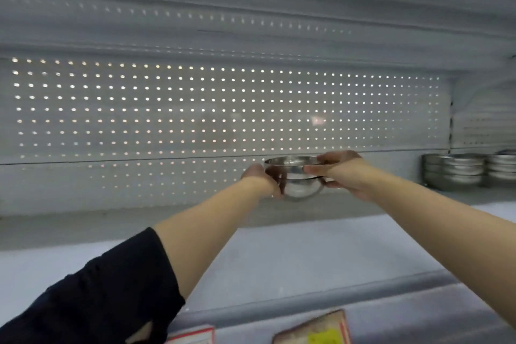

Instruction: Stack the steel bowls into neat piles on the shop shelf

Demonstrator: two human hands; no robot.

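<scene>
Here we are holding one shiny steel bowl (293, 177) up over the shelf (279, 254), out near the back wall (195, 109). Our left hand (261, 180) is curling round the bowl's left side, and our right hand (339, 173) is pinching its rim on the right, thumb on the near edge and fingers over the far edge. The bowl is round and smooth, sitting level, and its side is working like a mirror.

We are seeing two paper tags (314, 328) at the front lip of the shelf, with red edges and a yellow patch on one. The writing is too blurry to read.

The shelf is flat, pale grey and looking like painted metal. The back wall is a grey sheet full of little round holes in neat rows, with light shining through them. Far to the right, piles of bowls (460, 169) are standing on the shelf, well apart from ours. A dark sleeve (106, 293) is covering our left arm.
</scene>
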